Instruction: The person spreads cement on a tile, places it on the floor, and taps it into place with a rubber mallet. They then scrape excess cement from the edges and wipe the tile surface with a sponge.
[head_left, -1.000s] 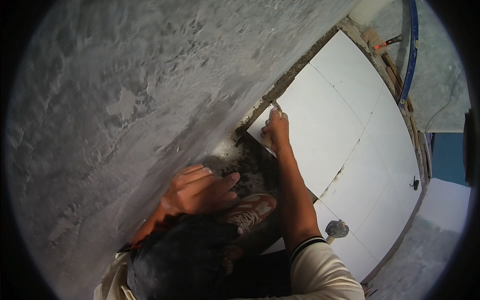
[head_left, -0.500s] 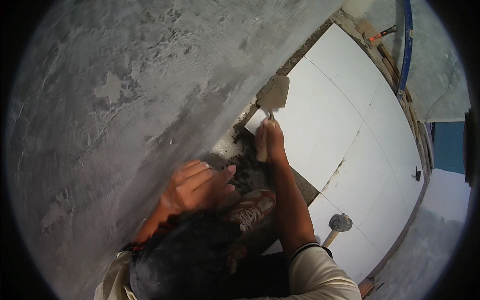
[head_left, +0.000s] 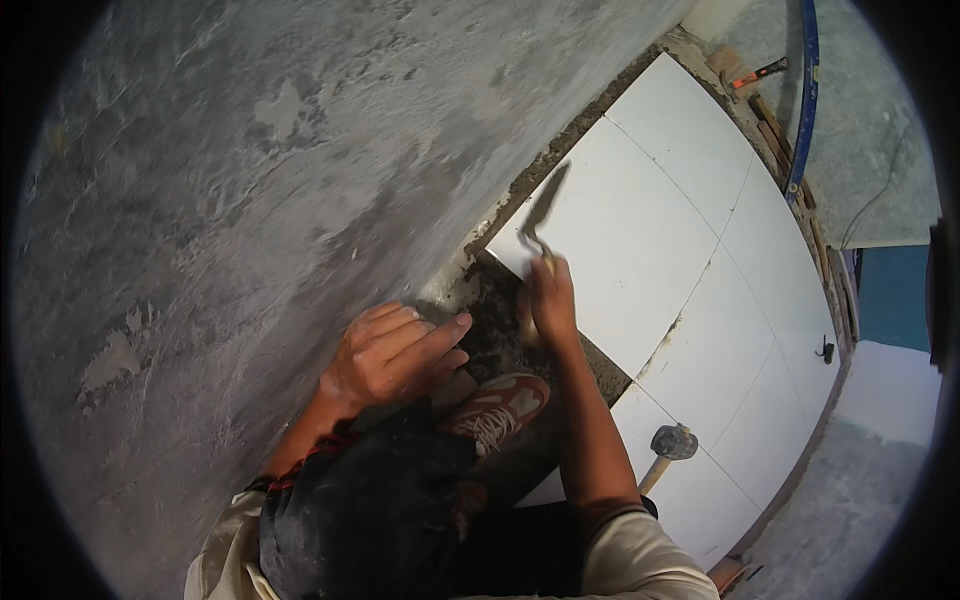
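Holding the trowel (head_left: pixel 546 203) tilted over the white tiles (head_left: pixel 640 230), the right hand (head_left: pixel 551 300) has its fingers curled round the handle (head_left: pixel 548 264); the left hand (head_left: pixel 390 352), fingers loosely bent, is near the grey wall (head_left: pixel 250 230), shoe (head_left: pixel 512 405) to its right

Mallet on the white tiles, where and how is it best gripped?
Probably take the mallet by its slim handle, coming from the right over bare tile: the handle slants back toward the person, the bulky head faces away, and the right arm crowds the left.
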